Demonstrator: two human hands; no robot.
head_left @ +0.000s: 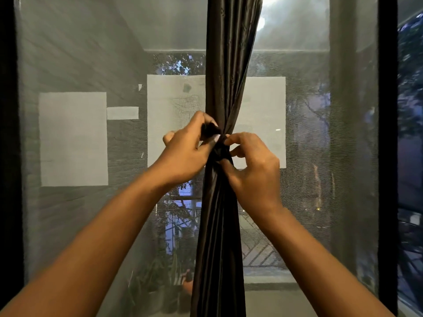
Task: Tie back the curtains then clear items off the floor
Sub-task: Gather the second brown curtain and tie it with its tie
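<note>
Dark brown satin curtain (225, 65): gathered into one narrow column at the middle of the view, hung before a grey mesh window screen (80, 65). Dark fabric tie-back (209, 130): wrapped around the gathered curtain at mid-height. Left hand (186, 149): closed on the tie-back end, left of the curtain. Right hand (254, 170): fingers pinched on the knotted bunch, right of the curtain.

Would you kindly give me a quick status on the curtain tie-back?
Left hand and right hand both gripping the tie. Dark curtain gathered, tie at mid-height, fastening unfinished. Nothing in the way.
</note>
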